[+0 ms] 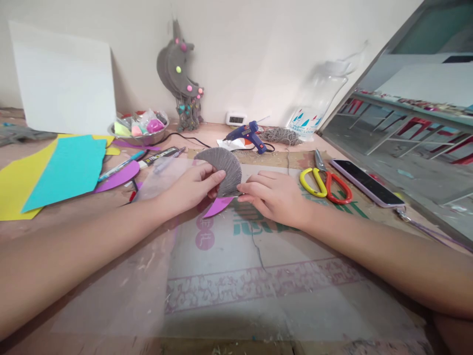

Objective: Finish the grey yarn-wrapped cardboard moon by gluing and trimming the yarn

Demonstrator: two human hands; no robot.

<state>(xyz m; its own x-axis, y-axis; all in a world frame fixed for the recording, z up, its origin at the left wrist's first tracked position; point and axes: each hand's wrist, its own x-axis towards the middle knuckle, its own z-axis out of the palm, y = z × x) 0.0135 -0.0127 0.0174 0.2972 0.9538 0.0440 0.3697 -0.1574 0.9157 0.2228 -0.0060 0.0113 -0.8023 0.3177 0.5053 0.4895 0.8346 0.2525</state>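
A grey, yarn-wrapped crescent piece [223,166] is held upright over the cardboard mat [258,266]. My left hand [194,186] pinches its lower left side with thumb and fingers. My right hand [273,196] rests on the mat with its fingertips closed on the crescent's lower right tip. Under the crescent lies a purple paper scrap [216,207], partly hidden by both hands.
Yellow-and-red scissors [325,183] and a phone [365,182] lie to the right. A blue glue gun [247,135], grey yarn [279,135] and a plastic jar [318,106] stand at the back. Teal [70,167] and yellow paper sheets, markers [140,160], a bowl [138,132] sit left.
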